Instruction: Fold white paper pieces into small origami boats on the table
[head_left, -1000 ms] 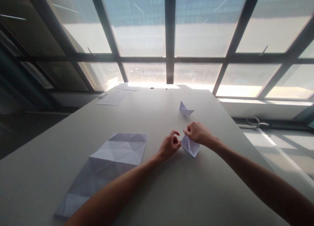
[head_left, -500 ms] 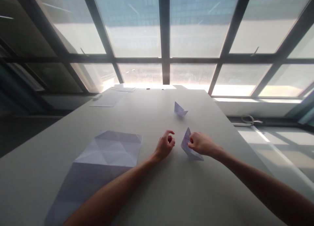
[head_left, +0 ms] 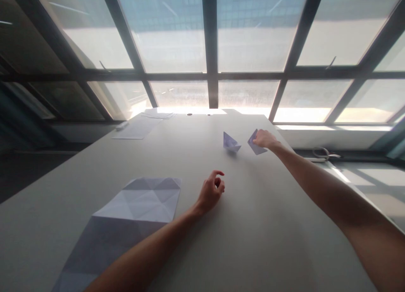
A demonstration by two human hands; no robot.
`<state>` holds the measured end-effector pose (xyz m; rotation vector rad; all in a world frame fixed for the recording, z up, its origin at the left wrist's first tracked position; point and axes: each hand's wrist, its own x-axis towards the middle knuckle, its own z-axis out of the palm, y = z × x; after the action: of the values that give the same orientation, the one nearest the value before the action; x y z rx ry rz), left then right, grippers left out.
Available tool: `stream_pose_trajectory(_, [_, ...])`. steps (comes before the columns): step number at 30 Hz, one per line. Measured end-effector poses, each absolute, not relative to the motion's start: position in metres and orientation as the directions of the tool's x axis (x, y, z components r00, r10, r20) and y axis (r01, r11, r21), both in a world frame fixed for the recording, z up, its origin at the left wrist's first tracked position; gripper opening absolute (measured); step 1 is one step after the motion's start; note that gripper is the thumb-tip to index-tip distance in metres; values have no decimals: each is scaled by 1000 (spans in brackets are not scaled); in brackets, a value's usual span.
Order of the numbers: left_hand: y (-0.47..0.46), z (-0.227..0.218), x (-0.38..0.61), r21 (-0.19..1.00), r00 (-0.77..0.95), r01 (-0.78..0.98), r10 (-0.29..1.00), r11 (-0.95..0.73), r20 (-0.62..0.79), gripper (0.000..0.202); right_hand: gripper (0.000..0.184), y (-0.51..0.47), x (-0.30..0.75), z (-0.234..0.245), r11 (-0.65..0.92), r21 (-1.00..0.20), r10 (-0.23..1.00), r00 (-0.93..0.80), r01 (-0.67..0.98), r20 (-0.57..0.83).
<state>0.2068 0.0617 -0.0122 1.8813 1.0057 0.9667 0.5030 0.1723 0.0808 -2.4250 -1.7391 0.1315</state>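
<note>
My right hand reaches far across the grey table and grips a folded paper boat near the right edge. A second paper boat stands on the table just left of it, a small gap between them. My left hand rests on the table nearer me, fingers loosely curled with nothing in them. A large creased sheet of paper lies flat to the left of that hand.
More flat paper sheets lie at the far left end of the table, near the window. Scissors sit on the sill to the right. The table's right edge runs close under my right forearm.
My right hand has carried the paper boat away from my left hand and out to the far right, beside the other boat. The left hand has stayed in place.
</note>
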Motion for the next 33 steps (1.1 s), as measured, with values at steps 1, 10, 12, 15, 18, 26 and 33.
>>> stream_pose_trajectory(1, [64,-12,207,879,399,288,882,-379,250,22,35,187,502,78,-327,-173,942,335,929,20])
stream_pose_trajectory(10, [91,-20,200,887,416,292,882,-358,219,21,44,266,481,50,-337,-162,941,334,927,-46])
stream_pose_trajectory(12, [93,-22,199,885,420,296,881,-359,217,21,44,272,479,53,-334,-164,942,331,928,-49])
stream_pose_trajectory(15, [93,-23,197,884,419,300,882,-358,214,21,39,272,476,66,-327,-172,944,328,929,-25])
stream_pose_trajectory(18, [89,-21,195,885,410,299,885,-357,219,21,27,259,474,78,-254,-188,966,259,949,4])
stream_pose_trajectory(26, [79,-20,195,882,411,288,880,-372,237,21,30,201,450,68,81,-235,997,-83,969,1])
stream_pose_trajectory(33, [70,-15,192,885,406,277,880,-375,246,22,16,186,421,65,134,-295,991,-125,946,48])
